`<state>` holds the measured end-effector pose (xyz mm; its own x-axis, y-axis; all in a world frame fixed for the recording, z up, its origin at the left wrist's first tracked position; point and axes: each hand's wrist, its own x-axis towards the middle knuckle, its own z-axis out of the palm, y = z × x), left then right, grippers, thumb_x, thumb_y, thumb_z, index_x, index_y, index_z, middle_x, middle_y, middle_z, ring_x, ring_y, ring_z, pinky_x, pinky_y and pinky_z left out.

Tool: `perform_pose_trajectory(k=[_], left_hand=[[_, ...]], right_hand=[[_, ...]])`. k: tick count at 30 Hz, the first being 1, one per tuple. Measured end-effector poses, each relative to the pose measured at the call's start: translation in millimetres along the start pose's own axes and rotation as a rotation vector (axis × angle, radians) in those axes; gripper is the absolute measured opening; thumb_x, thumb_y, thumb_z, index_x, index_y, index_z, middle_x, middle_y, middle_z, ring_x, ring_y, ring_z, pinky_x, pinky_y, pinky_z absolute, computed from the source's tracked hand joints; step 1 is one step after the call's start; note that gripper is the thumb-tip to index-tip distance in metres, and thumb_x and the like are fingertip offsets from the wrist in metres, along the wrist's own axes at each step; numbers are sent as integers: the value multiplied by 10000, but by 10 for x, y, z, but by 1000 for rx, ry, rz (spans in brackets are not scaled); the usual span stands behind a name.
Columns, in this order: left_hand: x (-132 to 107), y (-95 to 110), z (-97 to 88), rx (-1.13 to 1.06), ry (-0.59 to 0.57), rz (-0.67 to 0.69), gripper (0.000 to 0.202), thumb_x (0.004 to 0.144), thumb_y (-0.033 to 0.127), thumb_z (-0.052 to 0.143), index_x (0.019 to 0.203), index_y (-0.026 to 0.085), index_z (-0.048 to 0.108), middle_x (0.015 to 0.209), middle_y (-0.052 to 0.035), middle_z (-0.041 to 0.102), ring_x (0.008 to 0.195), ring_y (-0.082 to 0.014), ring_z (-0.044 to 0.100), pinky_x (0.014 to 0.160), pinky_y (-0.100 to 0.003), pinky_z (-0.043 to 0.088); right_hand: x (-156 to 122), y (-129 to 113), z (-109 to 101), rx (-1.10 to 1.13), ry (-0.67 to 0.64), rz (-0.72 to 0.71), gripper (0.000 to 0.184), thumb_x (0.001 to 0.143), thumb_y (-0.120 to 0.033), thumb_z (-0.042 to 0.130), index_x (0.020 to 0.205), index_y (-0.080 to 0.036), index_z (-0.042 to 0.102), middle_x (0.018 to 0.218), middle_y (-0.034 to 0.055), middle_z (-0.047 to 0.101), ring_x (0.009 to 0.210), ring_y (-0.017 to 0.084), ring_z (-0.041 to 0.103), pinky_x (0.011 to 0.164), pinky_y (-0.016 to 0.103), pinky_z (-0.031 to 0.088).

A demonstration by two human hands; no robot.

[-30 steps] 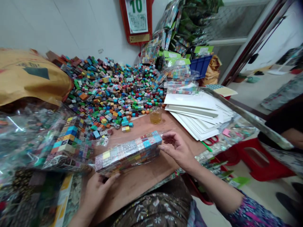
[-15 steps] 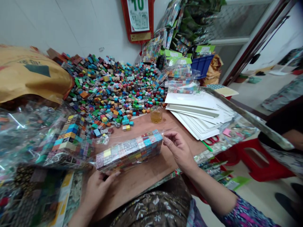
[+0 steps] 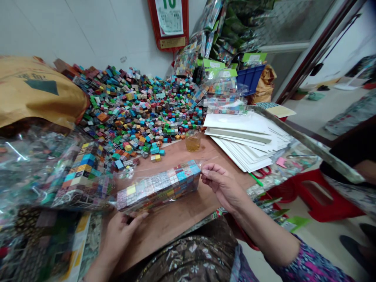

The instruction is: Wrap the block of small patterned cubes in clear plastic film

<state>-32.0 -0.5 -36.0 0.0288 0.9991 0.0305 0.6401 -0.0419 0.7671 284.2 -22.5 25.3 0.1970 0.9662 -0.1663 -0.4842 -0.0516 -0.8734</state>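
Observation:
A long block of small patterned cubes (image 3: 160, 186) in clear plastic film lies slantwise low over the brown board (image 3: 176, 217). My left hand (image 3: 123, 231) grips its near left end, with the thumb along the lower edge and most of the fingers hidden beneath. At the other end, the thumb and fingertips of my right hand (image 3: 220, 184) pinch the film. Left of the block, another row of wrapped cubes (image 3: 80, 172) rests among crumpled clear plastic bags (image 3: 23, 164).
Loose coloured cubes (image 3: 141, 105) are heaped against the wall. A cup of amber liquid (image 3: 193, 143) stands behind the block. To the right lie a stack of white cards (image 3: 241, 145), red-handled scissors (image 3: 262, 172) and a green pen (image 3: 255, 179). Another person's hand (image 3: 367, 171) shows far right.
Both hands keep their hold, and the block has barely moved. The whole view has shifted slightly.

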Motion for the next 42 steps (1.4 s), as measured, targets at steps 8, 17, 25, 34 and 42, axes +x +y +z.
perform_pose_trajectory(k=[8,17,25,34,42], left_hand=[[2,10,-4,41,-10,11,526,624,692,679,657,168,646,650,-64,685,621,-220,622,566,-309,496],[-6,6,19,18,30,2,468,602,638,712,646,180,624,600,-40,651,557,-195,577,536,-299,468],[7,38,-14,21,-24,5,454,620,619,707,651,174,628,655,-54,682,627,-214,623,599,-313,493],[-53,75,13,1,-27,21,394,666,558,703,690,174,616,673,-47,683,639,-204,627,618,-320,507],[-104,28,12,15,-78,53,349,731,505,717,844,176,682,844,-92,710,848,-263,663,781,-402,533]], right_hand=[[-18,-401,-68,-633,-103,-687,259,884,-358,657,1135,-311,613,1141,43,567,1086,221,533,952,394,435],[67,-709,28,-821,-183,-845,139,962,-326,554,881,-259,645,915,25,641,894,196,596,833,377,463],[122,-681,68,-644,-182,-708,140,952,-364,578,910,-260,661,931,4,651,942,188,606,895,370,465],[227,-190,-44,-377,-268,-371,624,674,-389,858,1188,-320,510,1216,35,615,1129,229,575,956,387,478],[353,395,-153,-352,-376,-12,557,644,-401,866,1092,-237,577,1099,56,697,1008,247,647,933,436,512]])
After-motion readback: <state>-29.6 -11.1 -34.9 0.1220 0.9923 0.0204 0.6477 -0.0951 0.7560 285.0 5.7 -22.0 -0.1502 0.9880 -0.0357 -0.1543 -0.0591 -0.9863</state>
